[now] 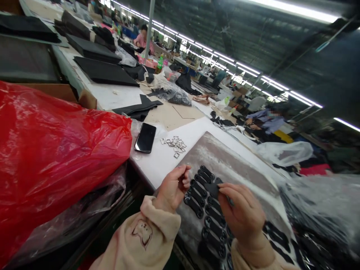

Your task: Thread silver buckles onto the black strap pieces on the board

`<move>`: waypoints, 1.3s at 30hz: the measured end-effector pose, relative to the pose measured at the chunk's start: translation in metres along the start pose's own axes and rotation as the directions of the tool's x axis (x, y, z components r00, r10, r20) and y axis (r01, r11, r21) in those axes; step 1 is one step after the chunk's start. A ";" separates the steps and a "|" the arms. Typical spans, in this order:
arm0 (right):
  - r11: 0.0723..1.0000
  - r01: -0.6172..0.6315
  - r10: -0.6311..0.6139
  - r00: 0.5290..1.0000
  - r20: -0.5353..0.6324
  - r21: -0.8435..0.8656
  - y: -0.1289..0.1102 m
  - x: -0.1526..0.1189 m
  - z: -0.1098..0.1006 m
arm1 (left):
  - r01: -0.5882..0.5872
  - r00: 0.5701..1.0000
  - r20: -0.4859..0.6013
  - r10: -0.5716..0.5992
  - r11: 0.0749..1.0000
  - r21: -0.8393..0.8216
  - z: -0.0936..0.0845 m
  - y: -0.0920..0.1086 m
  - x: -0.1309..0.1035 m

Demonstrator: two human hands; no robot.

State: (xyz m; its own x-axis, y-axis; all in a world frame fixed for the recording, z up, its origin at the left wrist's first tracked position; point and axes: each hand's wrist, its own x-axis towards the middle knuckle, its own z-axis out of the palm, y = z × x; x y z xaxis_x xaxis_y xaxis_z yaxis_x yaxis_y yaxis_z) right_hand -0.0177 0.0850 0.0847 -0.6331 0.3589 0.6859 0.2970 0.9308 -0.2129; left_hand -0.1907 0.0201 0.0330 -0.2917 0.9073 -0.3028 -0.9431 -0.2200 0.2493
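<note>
Between the thumb and fingers of my right hand is a dark, flat fabric piece, held just above the rows of black pieces. My left hand is at the near edge of the board, its fingers curled in; a tiny glint shows there, but what it holds is too small to make out. Several black strap-like pieces with rounded ends lie in rows on the grey board under my hands. Beyond my left hand, small square metal rings lie in a loose heap on the white tabletop.
A black phone lies left of the rings. A large red plastic bag bulges along the left side. Black sheets and a clear bag lie farther along the table. Clear plastic covers the right. Other people work in the distance.
</note>
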 end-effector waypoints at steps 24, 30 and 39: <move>-0.026 -0.770 0.713 0.433 0.552 0.638 0.006 -0.133 -0.081 | 0.210 0.800 0.212 -0.562 0.593 0.778 0.023 -0.140 -0.045; 0.286 -0.809 0.725 0.533 0.436 0.513 0.011 -0.149 -0.092 | 0.187 0.844 0.176 -0.507 0.585 0.789 0.026 -0.165 -0.047; 0.689 -0.693 0.670 0.721 0.177 0.213 0.007 -0.165 -0.102 | 0.134 0.889 0.152 -0.432 0.563 0.815 0.027 -0.191 -0.052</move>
State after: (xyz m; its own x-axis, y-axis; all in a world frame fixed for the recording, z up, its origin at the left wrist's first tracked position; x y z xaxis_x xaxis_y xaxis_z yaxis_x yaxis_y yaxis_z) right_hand 0.1618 0.0253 0.0415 -0.3839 0.8946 0.2287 0.4913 0.4076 -0.7697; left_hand 0.0087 0.0244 0.0265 0.1726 0.9561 -0.2367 -0.4400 0.2899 0.8499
